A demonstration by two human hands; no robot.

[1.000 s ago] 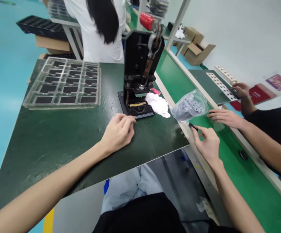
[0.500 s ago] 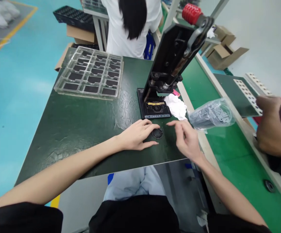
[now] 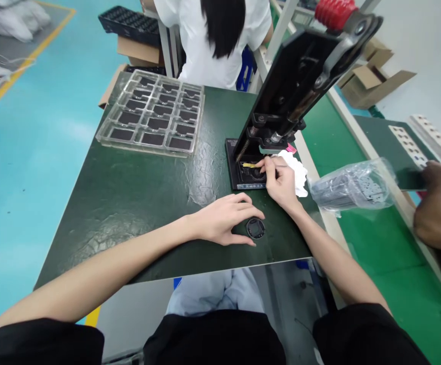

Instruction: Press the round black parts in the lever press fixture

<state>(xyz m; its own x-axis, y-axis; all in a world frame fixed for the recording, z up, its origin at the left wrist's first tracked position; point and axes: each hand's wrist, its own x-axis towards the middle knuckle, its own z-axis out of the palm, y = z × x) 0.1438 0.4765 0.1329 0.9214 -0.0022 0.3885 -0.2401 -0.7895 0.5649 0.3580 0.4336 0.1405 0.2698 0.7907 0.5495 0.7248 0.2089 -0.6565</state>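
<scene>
My left hand (image 3: 226,220) rests on the green tabletop with fingers and thumb apart, curved beside a small round black part (image 3: 256,228) with a square centre. The index fingertip is close to its upper rim; I cannot tell whether it touches. My right hand (image 3: 280,183) reaches to the base of a black hand press (image 3: 232,165). Its thumb and index finger are pinched at the right end of a yellow strip (image 3: 248,165) lying across the press's fixture. The fingers hide part of the fixture. Above them is the raised press head (image 3: 273,144).
A clear compartment tray (image 3: 147,147) with dark inserts lies at the table's left. White cloth (image 3: 298,172) bunches beside the press. A plastic bag of grey strips (image 3: 351,187) sits at the right edge by the green conveyor (image 3: 376,238). Other people are ahead and at right.
My right hand has moved forward and left to the press fixture, closing at the yellow strip. The round part now shows a square centre and sits nearer me. The view has shifted slightly.
</scene>
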